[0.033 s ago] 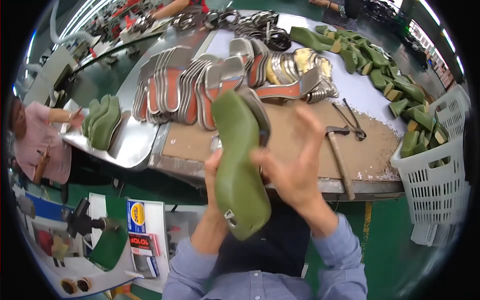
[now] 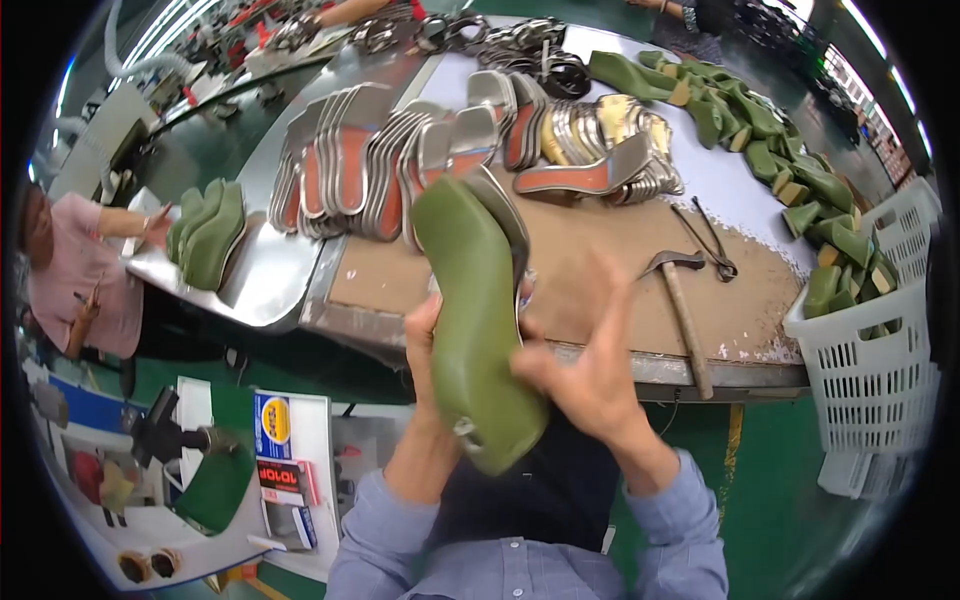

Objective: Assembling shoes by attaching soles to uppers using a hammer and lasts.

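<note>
My left hand (image 2: pixel 423 345) is wrapped round the side of a green shoe last (image 2: pixel 470 320), which tilts upright above the table's front edge. Behind the last's upper right side shows a grey, metallic-rimmed piece (image 2: pixel 507 215) that looks like an insole; its lower part is hidden. My right hand (image 2: pixel 595 385) is spread, its thumb touching or very near the last's right side, its fingers smeared by motion. Beyond my hands stand rows of silver-and-orange insoles (image 2: pixel 340 165), with gold ones (image 2: pixel 580 135) beside them and one insole (image 2: pixel 570 178) lying across the front.
On the brown board (image 2: pixel 600 240) lie a hammer (image 2: pixel 683 325) and pincers (image 2: pixel 715 240). Green lasts (image 2: pixel 750 115) are heaped at the back right, above a white crate (image 2: pixel 865 355). At left, a person in pink (image 2: pixel 85 270) reaches toward several lasts (image 2: pixel 212 235). A shelf with boxes (image 2: pixel 287 470) stands below.
My right hand has moved slightly down along the last, its fingers still spread. The last has shifted a little, with its lower end swung toward the right.
</note>
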